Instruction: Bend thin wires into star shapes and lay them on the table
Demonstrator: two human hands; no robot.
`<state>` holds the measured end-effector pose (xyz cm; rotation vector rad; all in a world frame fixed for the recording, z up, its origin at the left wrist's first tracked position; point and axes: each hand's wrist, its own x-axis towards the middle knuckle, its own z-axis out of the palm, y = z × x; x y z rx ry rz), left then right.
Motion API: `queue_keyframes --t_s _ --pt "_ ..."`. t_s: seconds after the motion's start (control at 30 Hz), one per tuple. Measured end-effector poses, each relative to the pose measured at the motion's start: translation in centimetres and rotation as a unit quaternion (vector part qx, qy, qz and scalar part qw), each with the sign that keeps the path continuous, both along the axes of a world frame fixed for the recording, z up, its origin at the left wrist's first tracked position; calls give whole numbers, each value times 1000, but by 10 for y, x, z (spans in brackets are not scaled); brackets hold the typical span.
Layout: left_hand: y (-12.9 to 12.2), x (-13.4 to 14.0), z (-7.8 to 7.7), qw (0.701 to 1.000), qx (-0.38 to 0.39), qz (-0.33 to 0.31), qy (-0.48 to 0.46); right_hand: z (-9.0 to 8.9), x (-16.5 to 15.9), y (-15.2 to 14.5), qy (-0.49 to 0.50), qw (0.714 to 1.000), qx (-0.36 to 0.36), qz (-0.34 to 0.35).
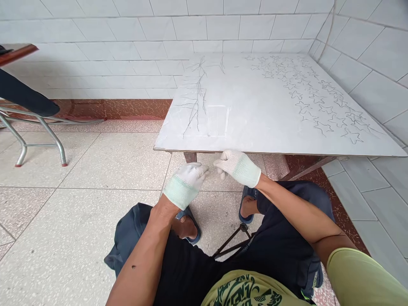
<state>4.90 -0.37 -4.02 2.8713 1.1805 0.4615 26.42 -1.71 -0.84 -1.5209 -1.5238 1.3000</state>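
White gloves with pale green cuffs cover both hands, just off the front edge of a white board-topped table (255,136). My left hand (187,182) has its fingers drawn together, pointing toward the other hand. Opposite it, my right hand (237,166) is curled in a pinch near the table edge. Anything between the fingertips is too thin or too hidden to make out. Long thin dark wires (199,91) lie in a loose bunch on the table's left part. Many star shapes bent from thin wire (318,98) spread over its right side.
White tiled walls (191,27) stand behind and to the right of the table. At the left are a metal-legged stool (41,145), a dark-clothed leg and a reddish tabletop corner (19,54). Below me, thin dark folding legs (231,244) stand between my slippered feet.
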Motion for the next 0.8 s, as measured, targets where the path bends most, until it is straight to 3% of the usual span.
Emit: queue_keyframes --t_s 0.1,0.17,0.37,0.57,0.7,0.8 --pt "-3 -3 -3 998 27 -53 1 -1 -1 0 1 1000 11 -20" --pt "-4 -1 -1 999 10 -43 19 -3 -1 3 10 1000 11 -20" --pt "-2 16 10 984 -91 148 28 -15 -1 13 100 994 -37 27" --pt "2 12 5 992 -102 69 23 -22 -3 8 134 989 -31 61" --pt "0 4 4 994 -38 102 -11 -19 0 3 175 979 -20 102" --pt "-1 3 5 993 -26 110 -12 -18 -1 0 157 984 -15 87"
